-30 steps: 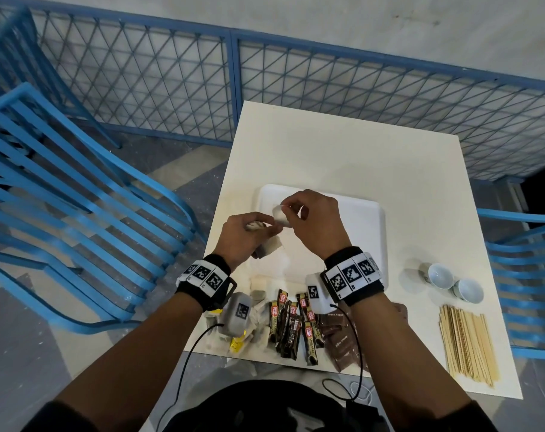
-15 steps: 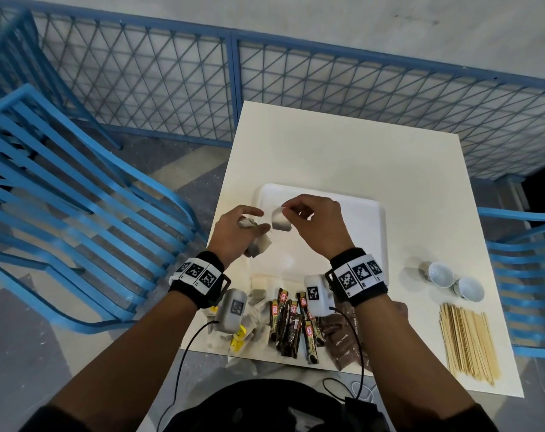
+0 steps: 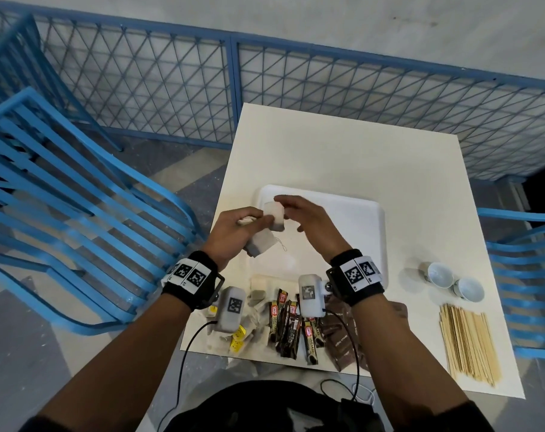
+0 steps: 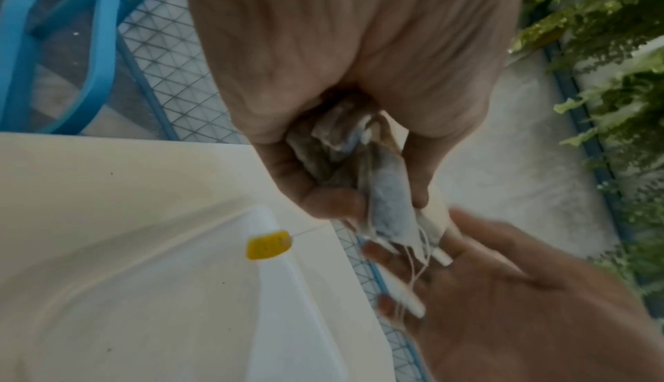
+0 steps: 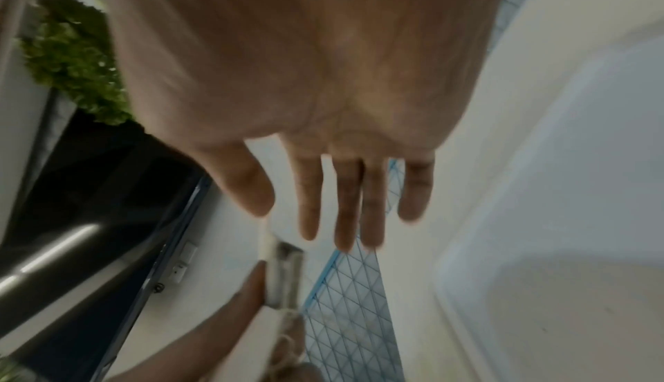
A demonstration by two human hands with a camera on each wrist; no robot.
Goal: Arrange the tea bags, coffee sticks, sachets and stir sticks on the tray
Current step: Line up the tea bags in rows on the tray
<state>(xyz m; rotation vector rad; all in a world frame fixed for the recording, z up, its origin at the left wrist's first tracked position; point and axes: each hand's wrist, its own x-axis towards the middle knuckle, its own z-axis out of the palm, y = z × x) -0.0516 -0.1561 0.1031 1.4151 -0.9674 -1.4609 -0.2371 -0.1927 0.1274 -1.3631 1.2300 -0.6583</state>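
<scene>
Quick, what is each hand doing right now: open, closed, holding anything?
Left hand: closed round a bunch of tea bags, over the tray.
Right hand: open, fingers straight, gripping nothing, right beside the tea bags.

Your left hand (image 4: 345, 81) hides most of the tea bags (image 4: 380, 189) bunched inside its curled fingers, so you can't count them. Your right hand (image 5: 305, 81) is smeared by motion in both wrist views, and whether its fingertips (image 3: 279, 199) touch the raised bag is unclear. Below your wrists, the wrist cameras and forearms cover part of the coffee sticks (image 3: 291, 325) and brown sachets (image 3: 341, 338) on the surface (image 3: 343, 157).
</scene>
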